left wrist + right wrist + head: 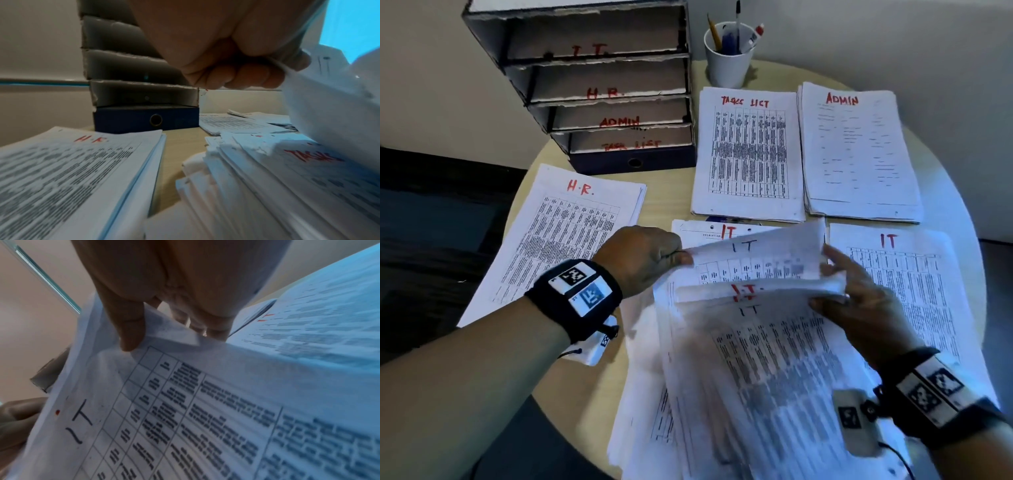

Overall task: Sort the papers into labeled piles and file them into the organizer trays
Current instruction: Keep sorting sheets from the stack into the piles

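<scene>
Still sorting: left hand (643, 257) & right hand (859, 305) both pinch IT sheets (753, 263), which prob. go next on the IT pile (893, 274).

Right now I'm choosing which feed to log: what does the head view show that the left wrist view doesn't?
Only the head view shows the right hand, the pen cup, the ADMIN pile and the trays' red labels. Only the left wrist view shows the left hand's curled fingers from below. Both show the left hand gripping the lifted sheets, the H.R. pile and the organizer.
</scene>
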`<state>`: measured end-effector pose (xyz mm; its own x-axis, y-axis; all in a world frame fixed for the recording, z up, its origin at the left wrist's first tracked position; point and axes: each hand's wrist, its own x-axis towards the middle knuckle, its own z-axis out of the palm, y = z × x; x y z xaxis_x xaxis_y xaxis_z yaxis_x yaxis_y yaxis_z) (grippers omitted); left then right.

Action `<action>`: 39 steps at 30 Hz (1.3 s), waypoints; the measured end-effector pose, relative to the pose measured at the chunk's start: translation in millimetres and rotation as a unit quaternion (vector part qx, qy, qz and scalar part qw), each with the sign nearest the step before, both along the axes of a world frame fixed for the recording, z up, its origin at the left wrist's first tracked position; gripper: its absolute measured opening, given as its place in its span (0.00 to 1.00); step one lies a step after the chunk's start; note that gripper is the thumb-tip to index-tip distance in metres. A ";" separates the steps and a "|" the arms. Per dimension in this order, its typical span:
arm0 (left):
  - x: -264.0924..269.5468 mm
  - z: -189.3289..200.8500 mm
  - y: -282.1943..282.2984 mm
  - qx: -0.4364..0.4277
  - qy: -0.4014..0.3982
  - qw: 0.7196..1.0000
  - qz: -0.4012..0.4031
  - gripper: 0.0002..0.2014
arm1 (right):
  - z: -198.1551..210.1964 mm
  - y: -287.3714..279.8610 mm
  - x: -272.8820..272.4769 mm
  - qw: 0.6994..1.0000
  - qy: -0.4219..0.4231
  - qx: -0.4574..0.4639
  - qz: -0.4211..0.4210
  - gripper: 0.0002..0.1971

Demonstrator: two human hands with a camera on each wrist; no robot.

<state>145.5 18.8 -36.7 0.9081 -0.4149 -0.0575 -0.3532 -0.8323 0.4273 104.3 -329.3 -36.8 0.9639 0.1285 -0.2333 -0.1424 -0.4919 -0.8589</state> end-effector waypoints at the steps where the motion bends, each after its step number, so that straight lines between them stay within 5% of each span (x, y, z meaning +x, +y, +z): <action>1: 0.4 0.9 0.0 0.013 -0.007 1.000 -0.020 0.26 | 5.0 5.3 7.8 1.000 -0.011 -0.010 0.001 0.36; 5: 2.5 0.9 0.6 -0.008 0.019 1.000 -0.014 0.22 | 6.0 12.9 24.9 0.999 -0.026 -0.009 -0.043 0.20; 10: 9.3 -13.0 16.2 -0.077 0.188 0.974 0.097 0.09 | 3.6 -7.3 4.7 0.989 0.000 0.142 -0.045 0.09; 13: 7.2 -14.3 14.6 -0.070 0.196 0.968 0.136 0.06 | 0.5 -20.2 -12.9 0.974 0.057 0.218 -0.029 0.22; 16: 5.7 -13.9 10.7 -0.094 0.182 0.965 0.165 0.02 | -3.9 -12.9 -13.7 0.946 0.089 0.310 -0.041 0.17; 20: 4.5 -6.0 5.7 -0.082 0.180 0.966 0.167 0.10 | -10.6 4.2 -6.5 0.937 0.121 0.314 -0.096 0.24; 25: 3.2 -3.3 5.3 -0.077 0.163 0.971 0.157 0.04 | -16.1 11.4 -7.5 0.956 0.087 0.242 -0.140 0.09; 28: -3.4 -4.5 7.8 -0.124 0.181 0.969 0.117 0.17 | -21.5 5.7 -9.6 0.965 0.076 0.198 -0.154 0.09; 35: -20.9 -0.2 0.2 -0.328 0.304 0.879 0.165 0.12 | -29.2 1.5 -8.7 0.965 0.076 0.196 -0.157 0.12; 39: -24.5 -1.5 -7.8 -0.320 0.264 0.892 0.181 0.08 | -26.5 7.6 -8.1 0.966 0.078 0.198 -0.150 0.14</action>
